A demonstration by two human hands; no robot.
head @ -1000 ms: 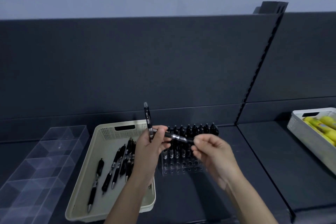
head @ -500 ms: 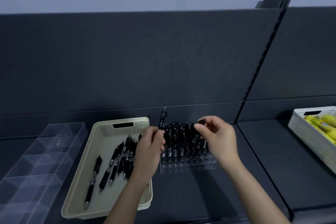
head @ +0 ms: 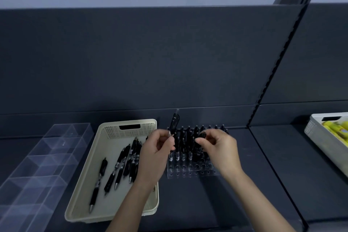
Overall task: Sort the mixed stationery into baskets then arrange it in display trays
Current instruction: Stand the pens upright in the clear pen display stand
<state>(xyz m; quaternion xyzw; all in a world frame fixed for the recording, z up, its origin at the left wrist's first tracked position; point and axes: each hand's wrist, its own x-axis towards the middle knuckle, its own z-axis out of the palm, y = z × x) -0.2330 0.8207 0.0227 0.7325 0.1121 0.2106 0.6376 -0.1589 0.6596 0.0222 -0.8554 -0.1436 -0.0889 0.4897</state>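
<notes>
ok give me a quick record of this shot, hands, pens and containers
left hand: pinches an upright pen at the left edge of the rack
right hand: pinches the top of a second pen over the rack
rack: clear, back rows hold black pens, front holes empty
basket: cream, loose pens lying in it
clear tray: far left, divided
white basket: far right, yellow items inside
</notes>
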